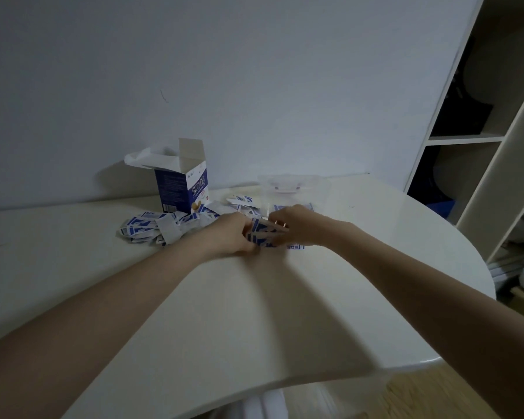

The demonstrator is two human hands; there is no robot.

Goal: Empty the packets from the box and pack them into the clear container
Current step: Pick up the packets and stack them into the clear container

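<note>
From the head view, the left hand (pixel 236 234) and right hand (pixel 288 225) press a stack of packets (pixel 262 234) between curled fingers, likely squaring it for the clear container (pixel 294 192) just behind. The box (pixel 180 189) stands open (apparently emptied), loose packets (pixel 152 226) heaped beside it on the table (pixel 254 313).

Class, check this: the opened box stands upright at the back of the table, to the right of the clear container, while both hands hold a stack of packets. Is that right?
Not quite. The head view shows the box standing to the left of the clear container, not the right. The rest holds: it is open and upright on the table, and the left hand and right hand hold packets.
</note>
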